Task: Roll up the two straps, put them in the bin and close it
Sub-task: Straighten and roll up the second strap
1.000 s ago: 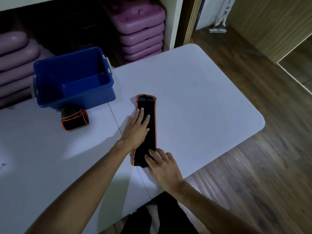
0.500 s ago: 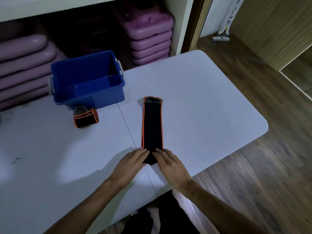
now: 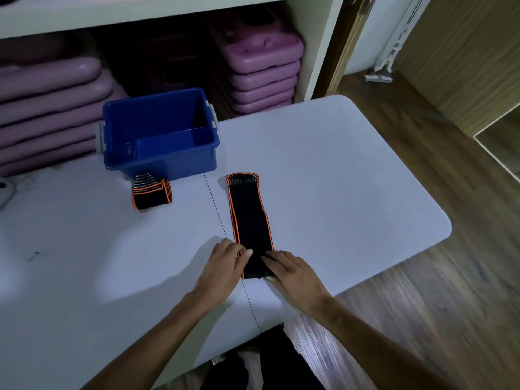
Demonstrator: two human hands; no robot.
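Note:
A black strap with orange edging (image 3: 249, 218) lies flat along the white table (image 3: 337, 178), its near end toward me. My left hand (image 3: 225, 267) and my right hand (image 3: 292, 273) both hold that near end, fingers curled over its edges from either side. A second strap, rolled up (image 3: 152, 192), lies just in front of the open blue bin (image 3: 160, 136) at the back left. No lid shows.
Stacks of purple plastic steps (image 3: 259, 68) fill the shelf behind the table. The table's rounded right edge (image 3: 439, 235) drops to a wooden floor. A white object (image 3: 4, 192) sits at the far left edge.
My left hand slid from the strap's middle back to its near end, joining my right hand. Both now grip the end, which looks slightly lifted.

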